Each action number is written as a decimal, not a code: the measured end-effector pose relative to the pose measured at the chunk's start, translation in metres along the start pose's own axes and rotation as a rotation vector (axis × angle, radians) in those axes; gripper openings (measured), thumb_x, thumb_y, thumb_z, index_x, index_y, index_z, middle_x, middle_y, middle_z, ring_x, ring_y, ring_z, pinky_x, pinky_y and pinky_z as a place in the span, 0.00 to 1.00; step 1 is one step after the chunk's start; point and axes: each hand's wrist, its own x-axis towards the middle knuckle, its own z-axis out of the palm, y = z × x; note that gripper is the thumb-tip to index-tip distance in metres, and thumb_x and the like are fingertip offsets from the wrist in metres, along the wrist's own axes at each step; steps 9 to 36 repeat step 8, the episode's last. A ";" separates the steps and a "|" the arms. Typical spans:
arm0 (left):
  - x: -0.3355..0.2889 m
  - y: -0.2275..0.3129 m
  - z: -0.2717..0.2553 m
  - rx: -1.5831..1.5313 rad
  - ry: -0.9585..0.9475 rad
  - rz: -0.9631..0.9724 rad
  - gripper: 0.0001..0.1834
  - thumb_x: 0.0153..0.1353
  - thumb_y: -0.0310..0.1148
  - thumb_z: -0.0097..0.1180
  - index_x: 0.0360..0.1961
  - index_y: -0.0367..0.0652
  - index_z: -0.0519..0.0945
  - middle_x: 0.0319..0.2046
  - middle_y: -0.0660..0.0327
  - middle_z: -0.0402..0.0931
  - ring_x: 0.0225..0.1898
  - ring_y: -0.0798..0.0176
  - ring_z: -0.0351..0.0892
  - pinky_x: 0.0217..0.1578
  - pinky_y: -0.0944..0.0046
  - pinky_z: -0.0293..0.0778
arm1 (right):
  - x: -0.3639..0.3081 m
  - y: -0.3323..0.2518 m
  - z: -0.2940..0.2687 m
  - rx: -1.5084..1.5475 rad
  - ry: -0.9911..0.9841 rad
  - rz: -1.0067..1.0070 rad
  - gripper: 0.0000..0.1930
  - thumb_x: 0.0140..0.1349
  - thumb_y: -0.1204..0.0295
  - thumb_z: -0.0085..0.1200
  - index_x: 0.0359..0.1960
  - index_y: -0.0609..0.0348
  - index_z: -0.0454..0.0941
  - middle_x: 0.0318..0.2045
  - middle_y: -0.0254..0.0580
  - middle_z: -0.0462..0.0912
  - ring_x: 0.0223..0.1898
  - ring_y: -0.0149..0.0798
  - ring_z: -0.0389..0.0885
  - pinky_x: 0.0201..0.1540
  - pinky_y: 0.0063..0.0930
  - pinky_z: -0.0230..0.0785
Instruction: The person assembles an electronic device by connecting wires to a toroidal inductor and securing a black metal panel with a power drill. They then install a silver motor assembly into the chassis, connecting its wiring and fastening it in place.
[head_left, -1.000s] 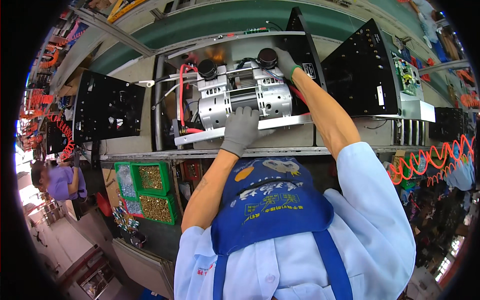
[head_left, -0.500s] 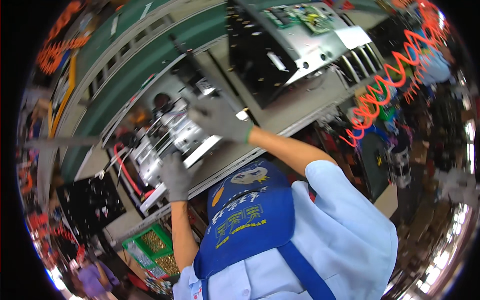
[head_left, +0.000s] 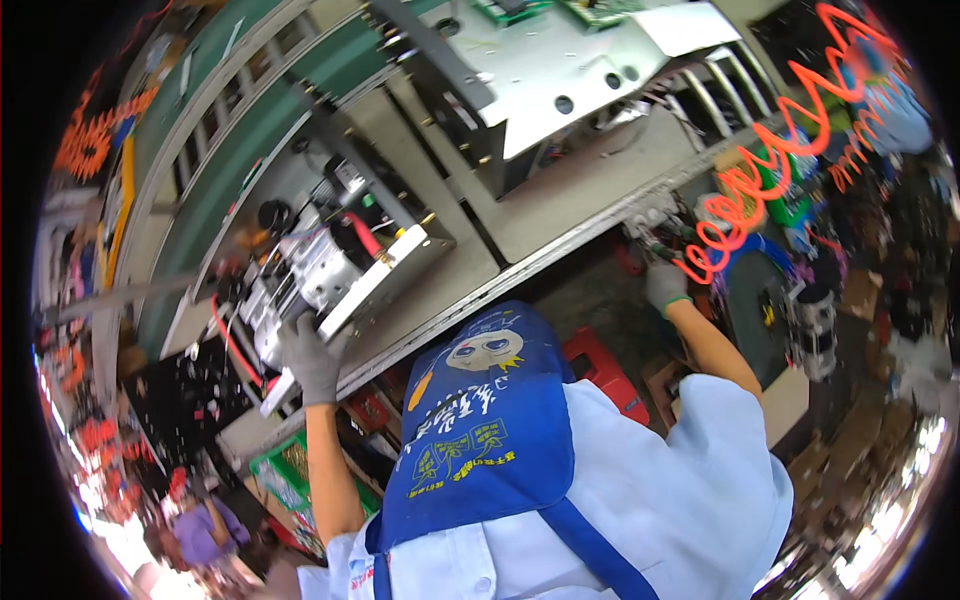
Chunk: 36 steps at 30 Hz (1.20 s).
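My left hand (head_left: 311, 362), in a grey glove, rests at the near edge of an open metal chassis (head_left: 372, 277). Its fingers reach up against silver metal parts (head_left: 325, 272) mounted inside, beside red and black wiring. My right hand (head_left: 667, 286), gloved the same way, is stretched out to the right, below the bench's front edge. Closest to it is a cluster of small metal fittings (head_left: 655, 222); its fingertips are hard to make out there, and whether they grip anything does not show.
A second, larger chassis with a black panel (head_left: 440, 75) and green circuit boards (head_left: 600, 10) stands on the bench (head_left: 590, 195) to the right. Coiled orange air hoses (head_left: 745, 185) hang at the right. Low on the left sits a green bin (head_left: 290, 470). Other people are farther off.
My right hand has left the chassis and swung right, past the bench edge. My left hand stays at the chassis. The view has shifted, and red wiring inside the chassis is now uncovered.
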 end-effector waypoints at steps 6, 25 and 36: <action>-0.002 0.001 -0.003 0.016 0.002 0.016 0.38 0.41 0.52 0.79 0.48 0.38 0.79 0.47 0.49 0.74 0.50 0.45 0.73 0.50 0.47 0.72 | 0.056 0.030 -0.055 0.309 0.255 -0.039 0.19 0.61 0.63 0.58 0.52 0.55 0.81 0.45 0.59 0.85 0.52 0.54 0.83 0.56 0.55 0.71; 0.004 -0.001 -0.005 0.053 -0.038 -0.017 0.38 0.41 0.55 0.78 0.46 0.38 0.80 0.47 0.49 0.74 0.50 0.45 0.74 0.50 0.47 0.73 | 0.093 0.010 -0.045 0.461 0.112 0.021 0.21 0.61 0.59 0.61 0.53 0.54 0.81 0.46 0.61 0.84 0.54 0.52 0.83 0.56 0.55 0.71; 0.004 -0.001 -0.005 0.053 -0.038 -0.017 0.38 0.41 0.55 0.78 0.46 0.38 0.80 0.47 0.49 0.74 0.50 0.45 0.74 0.50 0.47 0.73 | 0.093 0.010 -0.045 0.461 0.112 0.021 0.21 0.61 0.59 0.61 0.53 0.54 0.81 0.46 0.61 0.84 0.54 0.52 0.83 0.56 0.55 0.71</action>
